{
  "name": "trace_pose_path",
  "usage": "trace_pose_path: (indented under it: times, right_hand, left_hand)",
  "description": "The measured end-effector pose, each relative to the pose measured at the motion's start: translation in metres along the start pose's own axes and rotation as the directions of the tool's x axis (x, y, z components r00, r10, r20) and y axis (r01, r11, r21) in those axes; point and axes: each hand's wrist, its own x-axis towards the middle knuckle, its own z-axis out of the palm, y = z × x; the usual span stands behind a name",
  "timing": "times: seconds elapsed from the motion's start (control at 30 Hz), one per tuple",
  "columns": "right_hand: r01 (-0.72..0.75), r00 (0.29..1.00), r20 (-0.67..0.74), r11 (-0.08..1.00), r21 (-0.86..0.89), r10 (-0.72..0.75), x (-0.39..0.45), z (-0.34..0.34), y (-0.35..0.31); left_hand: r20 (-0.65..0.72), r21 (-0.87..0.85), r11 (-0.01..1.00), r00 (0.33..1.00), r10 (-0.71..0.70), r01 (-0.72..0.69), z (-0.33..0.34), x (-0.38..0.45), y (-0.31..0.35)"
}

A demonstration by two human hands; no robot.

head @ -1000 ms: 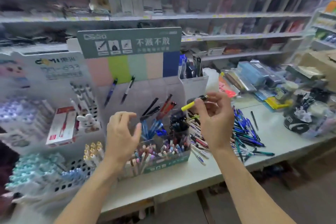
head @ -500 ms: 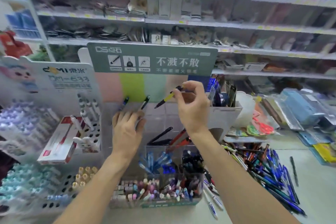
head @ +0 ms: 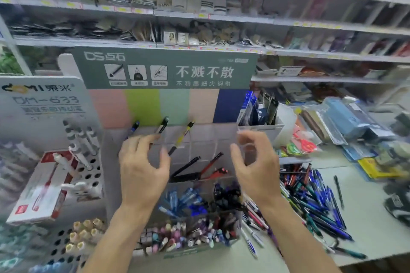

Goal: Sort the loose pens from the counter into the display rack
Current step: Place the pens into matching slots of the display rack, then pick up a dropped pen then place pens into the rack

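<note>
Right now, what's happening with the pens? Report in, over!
Left hand and right hand both empty, fingers loose. Yellow pen stands in the display rack top row. Loose pen pile waits on counter. Nothing blocking.

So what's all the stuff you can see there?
display rack: one, clear, centre, under a green sign
yellow pen: one, yellow and black, rack's top row
black pen: one, left of the yellow pen
blue pen: one, further left
loose pens: many, mostly blue and green, counter at right
red box: one, red and white, left
left hand: open, before the rack
right hand: open, empty grip
</note>
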Motion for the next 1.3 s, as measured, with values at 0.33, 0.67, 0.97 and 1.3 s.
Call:
trace_pose_path:
  times: [0.33, 0.67, 0.97, 1.3]
  right_hand:
    - [-0.612, 0.718, 0.153, 0.721, -0.325, 0.679, -0.099, -0.166, 0.179]
    - [-0.57, 0.454, 0.422, 0.62, -0.539, 0.785, -0.165, -0.226, 0.318]
    - [-0.382, 0.428, 0.553, 0.697, -0.606, 0.715, -0.186, -0.187, 0.321]
    - [-0.11, 0.324, 0.788, 0.848, -0.518, 0.523, -0.152, -0.185, 0.354]
  left_hand:
    - [0.737, -0.298, 0.922, 0.673, 0.057, 0.247, 0.108, -0.119, 0.157]
    - [0.596, 0.363, 0.805, 0.547, -0.588, 0.47, 0.277, -0.245, 0.149]
    - [0.408, 0.479, 0.677, 0.541, -0.736, 0.559, 0.297, -0.259, 0.166]
    - [0.425, 0.451, 0.683, 0.535, -0.73, 0.575, 0.314, -0.251, 0.162]
